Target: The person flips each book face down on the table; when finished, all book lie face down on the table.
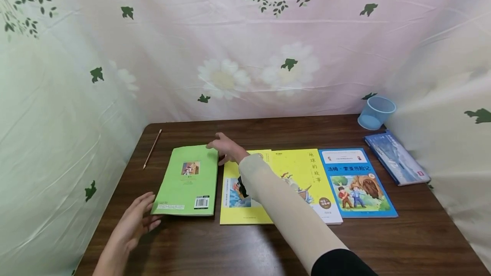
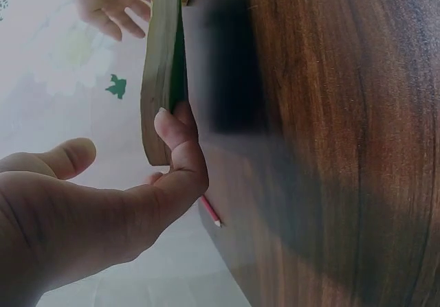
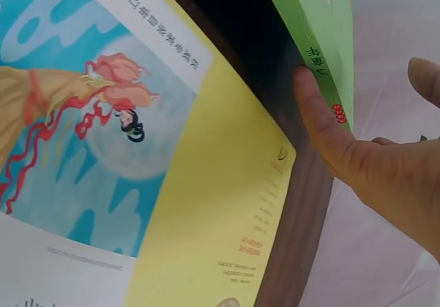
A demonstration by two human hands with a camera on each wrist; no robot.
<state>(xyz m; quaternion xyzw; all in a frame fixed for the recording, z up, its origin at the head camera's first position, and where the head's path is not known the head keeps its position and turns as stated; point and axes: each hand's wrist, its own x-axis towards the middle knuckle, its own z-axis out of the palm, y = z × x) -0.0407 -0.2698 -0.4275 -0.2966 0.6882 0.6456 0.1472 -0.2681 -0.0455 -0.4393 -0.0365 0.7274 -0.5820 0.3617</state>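
A green book (image 1: 188, 197) lies back cover up on the left of the table, barcode toward me. My left hand (image 1: 134, 220) is at its near left corner. In the left wrist view curved fingertips (image 2: 179, 132) touch the underside of the book's page edge, and the thumb stands apart. My right hand (image 1: 228, 148) reaches across to the far right corner. In the right wrist view a nearly straight finger (image 3: 320, 118) rests along the green spine (image 3: 316, 60), thumb raised away from it. A dark gap shows beneath the book in the left wrist view.
Right of the green book, two yellow books (image 1: 245, 216) overlap partly under my right sleeve. A blue-bordered book (image 1: 360, 191) adjoins them, and another blue book (image 1: 397, 159) lies angled at the right edge. Behind it stands a blue cup (image 1: 376, 114). A pencil (image 1: 152, 150) lies far left.
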